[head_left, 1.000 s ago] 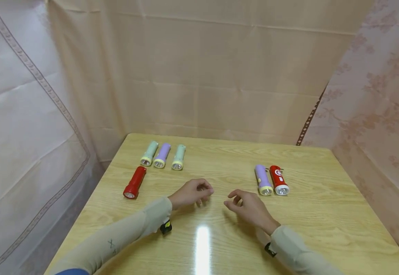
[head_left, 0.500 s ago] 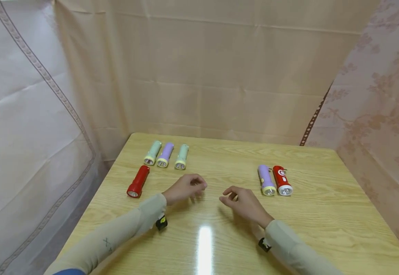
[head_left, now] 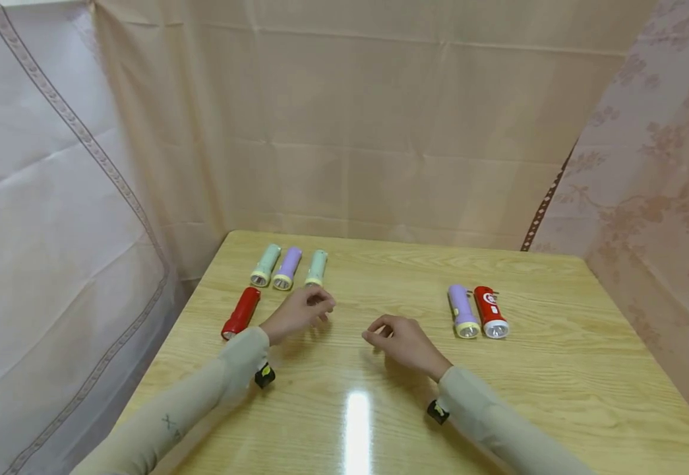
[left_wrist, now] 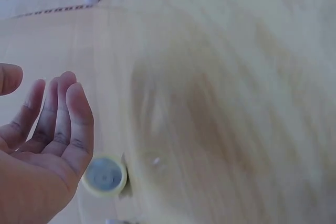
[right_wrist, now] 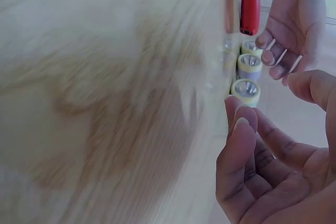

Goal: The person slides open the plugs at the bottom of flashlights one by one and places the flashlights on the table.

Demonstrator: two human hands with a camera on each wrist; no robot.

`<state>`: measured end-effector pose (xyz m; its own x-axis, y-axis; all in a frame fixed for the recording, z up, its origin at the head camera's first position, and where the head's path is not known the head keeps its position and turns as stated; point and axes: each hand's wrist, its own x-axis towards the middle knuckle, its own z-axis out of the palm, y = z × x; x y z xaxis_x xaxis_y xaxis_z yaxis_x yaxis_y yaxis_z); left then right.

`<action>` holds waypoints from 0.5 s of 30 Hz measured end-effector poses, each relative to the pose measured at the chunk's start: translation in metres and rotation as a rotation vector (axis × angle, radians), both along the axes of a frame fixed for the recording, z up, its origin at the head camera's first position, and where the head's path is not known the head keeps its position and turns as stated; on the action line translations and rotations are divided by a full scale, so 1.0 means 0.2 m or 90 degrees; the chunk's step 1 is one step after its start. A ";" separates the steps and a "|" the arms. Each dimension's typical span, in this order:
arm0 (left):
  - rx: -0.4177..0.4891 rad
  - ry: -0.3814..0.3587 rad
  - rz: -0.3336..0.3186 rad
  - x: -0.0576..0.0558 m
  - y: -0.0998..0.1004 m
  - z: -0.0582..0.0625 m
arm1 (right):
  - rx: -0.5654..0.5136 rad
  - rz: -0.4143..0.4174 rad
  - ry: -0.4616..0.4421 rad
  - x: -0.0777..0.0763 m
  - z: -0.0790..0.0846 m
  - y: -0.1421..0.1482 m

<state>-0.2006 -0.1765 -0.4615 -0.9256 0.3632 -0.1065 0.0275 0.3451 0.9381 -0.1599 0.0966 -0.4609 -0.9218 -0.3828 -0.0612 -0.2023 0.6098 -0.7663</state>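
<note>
My left hand (head_left: 298, 313) hovers over the table, its fingers loosely bent and holding nothing. Just beyond its knuckles lies a mint green flashlight (head_left: 317, 265), whose yellow-rimmed lens end is partly hidden by the hand. A red flashlight (head_left: 242, 313) rests left of that hand, near the wrist. My right hand (head_left: 406, 343) hangs over the middle of the table, fingers relaxed, with nothing in its grasp. In the right wrist view its fingers (right_wrist: 236, 156) curve loosely around bare air. To its right lie a purple flashlight (head_left: 463, 311) and a red flashlight with a white rim (head_left: 490, 313).
Another mint green flashlight (head_left: 266, 265) and a purple flashlight (head_left: 287, 268) lie side by side at the back left. The wooden table (head_left: 558, 382) reflects a bright light streak near its front. Beige cloth (head_left: 380, 132) hangs behind the table.
My left hand has moved left and away from me, toward the nearest mint green flashlight. My right hand has drifted left across the table. The head view has shifted slightly; the flashlights stay put.
</note>
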 end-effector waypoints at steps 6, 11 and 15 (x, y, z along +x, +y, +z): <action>0.011 0.003 0.025 -0.01 -0.10 0.06 | -0.004 0.015 -0.013 -0.01 0.00 -0.06; 0.002 0.024 0.057 -0.05 -0.20 0.09 | -0.009 0.032 -0.018 -0.02 -0.01 -0.10; -0.001 0.028 0.093 -0.10 -0.28 0.08 | -0.012 0.036 -0.028 -0.02 -0.01 -0.14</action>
